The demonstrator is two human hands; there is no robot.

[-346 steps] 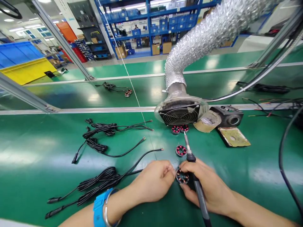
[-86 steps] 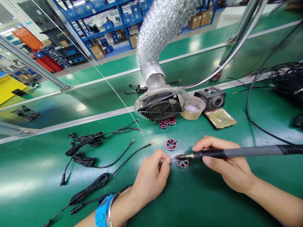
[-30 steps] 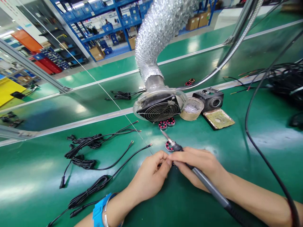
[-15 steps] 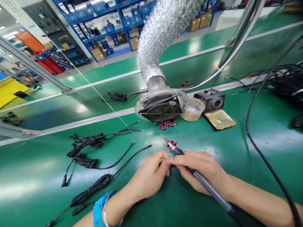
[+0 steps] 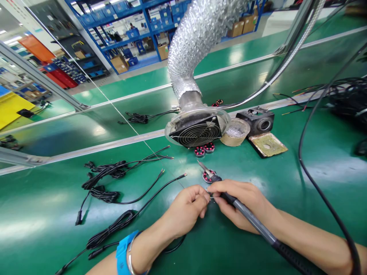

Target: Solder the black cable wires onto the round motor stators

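Across the glossy green desk [image 5: 229, 252], left hand [image 5: 186, 208] and right hand [image 5: 248, 202] nearly meet
Right grip clasps a grey-and-black soldering iron [image 5: 254, 220], tip toward ten o'clock; left grip pinches a thin pale wire [image 5: 212, 197], a red-and-black ring coil [image 5: 205, 178] at its one o'clock

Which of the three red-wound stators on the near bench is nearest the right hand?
The single stator partly hidden by the soldering iron, ahead of the right hand. The other two stators sit side by side near the fan.
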